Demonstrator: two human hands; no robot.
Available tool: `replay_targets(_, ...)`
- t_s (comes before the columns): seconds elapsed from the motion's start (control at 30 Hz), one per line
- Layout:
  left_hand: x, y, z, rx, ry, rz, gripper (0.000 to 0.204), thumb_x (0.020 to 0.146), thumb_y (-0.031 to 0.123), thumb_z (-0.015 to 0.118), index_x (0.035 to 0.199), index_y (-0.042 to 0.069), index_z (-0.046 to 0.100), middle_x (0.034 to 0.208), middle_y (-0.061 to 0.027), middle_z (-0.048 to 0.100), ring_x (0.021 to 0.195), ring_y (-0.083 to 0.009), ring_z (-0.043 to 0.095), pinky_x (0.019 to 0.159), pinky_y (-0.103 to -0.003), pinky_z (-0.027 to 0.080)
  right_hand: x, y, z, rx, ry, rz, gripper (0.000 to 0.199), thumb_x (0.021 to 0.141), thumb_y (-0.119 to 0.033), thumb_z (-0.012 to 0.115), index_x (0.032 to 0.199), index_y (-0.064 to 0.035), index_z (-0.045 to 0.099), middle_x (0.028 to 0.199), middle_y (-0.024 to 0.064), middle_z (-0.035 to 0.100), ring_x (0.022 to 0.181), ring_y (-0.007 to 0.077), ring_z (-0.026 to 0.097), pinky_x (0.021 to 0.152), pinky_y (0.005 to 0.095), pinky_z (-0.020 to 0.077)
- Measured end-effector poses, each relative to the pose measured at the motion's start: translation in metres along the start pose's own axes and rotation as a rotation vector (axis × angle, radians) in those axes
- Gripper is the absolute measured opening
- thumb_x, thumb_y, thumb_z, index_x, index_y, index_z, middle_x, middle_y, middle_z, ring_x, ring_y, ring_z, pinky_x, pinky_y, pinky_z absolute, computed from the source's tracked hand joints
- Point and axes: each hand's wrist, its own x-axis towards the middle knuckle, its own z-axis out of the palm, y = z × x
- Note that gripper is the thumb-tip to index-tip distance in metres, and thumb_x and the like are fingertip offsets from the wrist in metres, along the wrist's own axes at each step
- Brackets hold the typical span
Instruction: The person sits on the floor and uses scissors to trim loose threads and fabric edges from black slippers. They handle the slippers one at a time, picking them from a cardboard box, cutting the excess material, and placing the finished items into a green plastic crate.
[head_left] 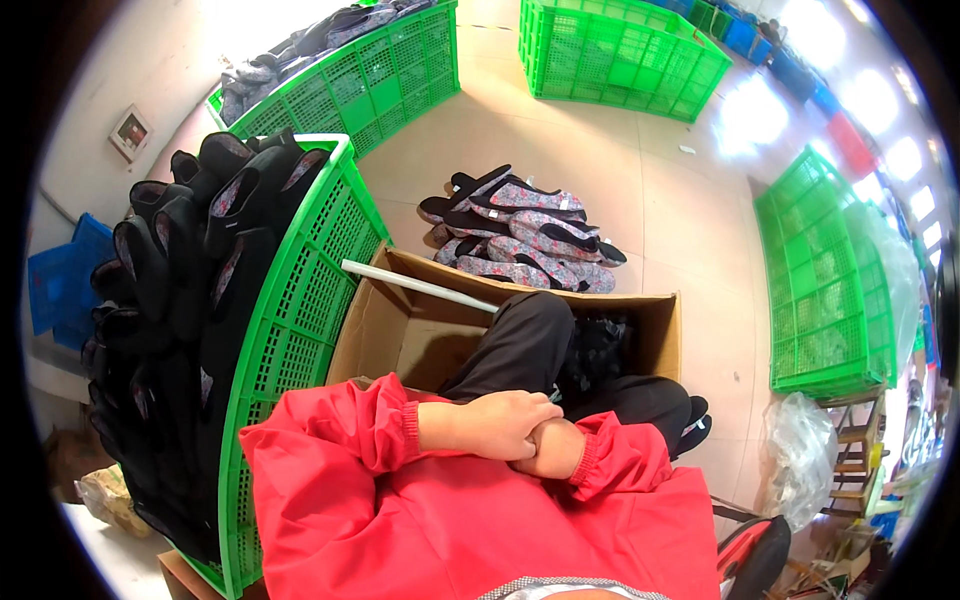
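My left hand [508, 418] lies across my right wrist [558, 447], its fingers curled over it. My right hand is hidden beneath the left hand and forearm. Both arms, in red sleeves, are folded over my lap. Beyond my knees is an open cardboard box [382, 325], with dark items [597, 350] inside at its right. A white stick [420, 284] slants across the box's far left corner. Past the box, a pile of floral-patterned shoes [540, 235] with black parts lies on the floor.
A green crate [300, 320] heaped with black shoes [180, 260] stands close on my left. Further off are another filled green crate [370, 85], a green crate [625, 55] at the back and one [825, 280] at right. Clear plastic [800, 455] lies near a wooden rack [855, 450].
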Motion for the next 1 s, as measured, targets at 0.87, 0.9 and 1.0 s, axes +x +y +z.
replay_targets(0.87,-0.006,-0.022,-0.017,-0.481,0.837,-0.065,0.043,0.085,0.000,0.055,0.128,0.003,0.052,0.118,-0.0102,0.060,0.111,-0.0207,0.058,0.093,-0.034,0.045,0.013,0.051,0.045,-0.220,0.276,0.048,0.034,0.079,-0.019,0.072,0.111,-0.0152,0.064,0.093,0.0096,0.066,0.085,0.0310,0.060,0.076,0.0402,0.0485)
replay_targets(0.9,-0.007,-0.030,-0.013,-0.562,0.907,-0.070,0.042,0.083,-0.004,0.052,0.124,0.004,0.054,0.116,-0.0102,0.062,0.108,-0.0223,0.060,0.091,-0.034,0.047,0.016,0.048,0.051,-0.231,0.286,0.064,0.035,0.079,-0.019,0.071,0.113,-0.0166,0.063,0.092,0.0096,0.066,0.085,0.0314,0.059,0.075,0.0401,0.0483)
replay_targets(1.0,-0.014,-0.051,-0.008,-0.614,1.077,-0.119,0.035,0.067,-0.017,0.038,0.085,0.000,0.062,0.086,-0.0079,0.063,0.082,-0.0156,0.060,0.076,-0.027,0.048,0.015,0.046,0.051,0.011,0.330,0.047,0.040,0.078,-0.011,0.072,0.116,-0.0158,0.061,0.093,0.0114,0.064,0.084,0.0275,0.059,0.074,0.0360,0.0478)
